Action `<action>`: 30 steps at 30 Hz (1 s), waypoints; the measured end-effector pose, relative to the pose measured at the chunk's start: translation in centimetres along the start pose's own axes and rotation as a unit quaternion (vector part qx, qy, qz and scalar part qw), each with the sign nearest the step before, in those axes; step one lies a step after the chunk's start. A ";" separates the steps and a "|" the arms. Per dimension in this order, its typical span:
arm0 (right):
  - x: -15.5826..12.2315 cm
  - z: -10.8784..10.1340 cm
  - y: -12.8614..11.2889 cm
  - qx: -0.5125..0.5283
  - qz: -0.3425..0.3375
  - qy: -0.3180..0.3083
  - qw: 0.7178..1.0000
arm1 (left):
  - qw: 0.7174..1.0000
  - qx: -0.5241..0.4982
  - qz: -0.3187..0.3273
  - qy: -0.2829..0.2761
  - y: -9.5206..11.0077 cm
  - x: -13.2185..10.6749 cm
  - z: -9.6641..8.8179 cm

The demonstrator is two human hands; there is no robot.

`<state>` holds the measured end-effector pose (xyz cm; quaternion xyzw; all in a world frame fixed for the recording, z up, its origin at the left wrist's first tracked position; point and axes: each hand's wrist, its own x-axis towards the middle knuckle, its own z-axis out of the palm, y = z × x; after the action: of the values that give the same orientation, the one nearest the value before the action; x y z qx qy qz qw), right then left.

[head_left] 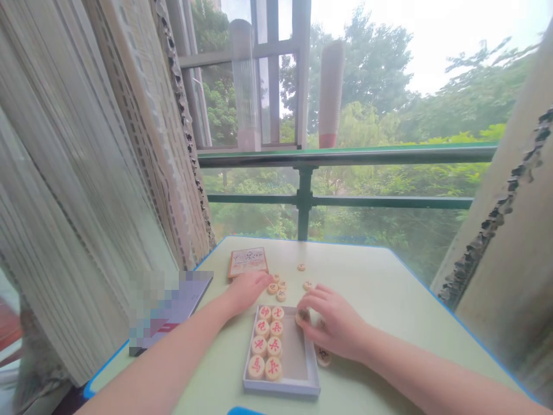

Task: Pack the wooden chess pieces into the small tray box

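Observation:
A shallow grey box [302, 369] lies on the pale green table [389, 300] and holds several round wooden chess pieces [268, 346] with red characters, set in two columns on its left side. My right hand [334, 323] rests at the box's upper right corner, fingers pinched on one wooden piece [301, 315]. My left hand [248, 288] reaches just beyond the box, fingers curled over a small cluster of loose pieces [279, 286]. Another piece [323, 356] lies under my right wrist beside the box.
A box lid with printed writing [247, 261] lies at the table's far left. A single piece [301, 267] sits further out. A booklet [173, 305] overhangs the left edge. Curtains hang on both sides; a green railing and window stand behind the table.

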<state>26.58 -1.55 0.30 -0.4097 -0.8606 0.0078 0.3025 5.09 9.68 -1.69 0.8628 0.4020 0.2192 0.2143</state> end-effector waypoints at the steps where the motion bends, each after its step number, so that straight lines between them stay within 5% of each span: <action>1: 0.1 0.1 0.0 -0.001 0.006 -0.007 1.000 | 1.000 -0.015 -0.006 0.001 0.1 0.0 0.0; 11: 0.0 0.4 -0.2 0.001 0.102 -0.039 0.994 | 0.988 -0.030 -0.123 -0.093 1.7 1.2 -1.7; 24: 0.6 -0.7 -0.7 0.029 0.184 -0.037 0.982 | 0.993 0.083 -0.076 0.043 2.4 -0.2 -1.4; 30: 2.1 -3.1 -0.2 0.019 0.289 -0.057 0.956 | 0.996 0.047 -0.065 0.031 2.4 -1.3 -0.7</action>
<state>27.05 -0.90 3.97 -0.6335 -0.7212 0.1346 0.2460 5.35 7.39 -0.09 0.8367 0.4734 0.2127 0.1747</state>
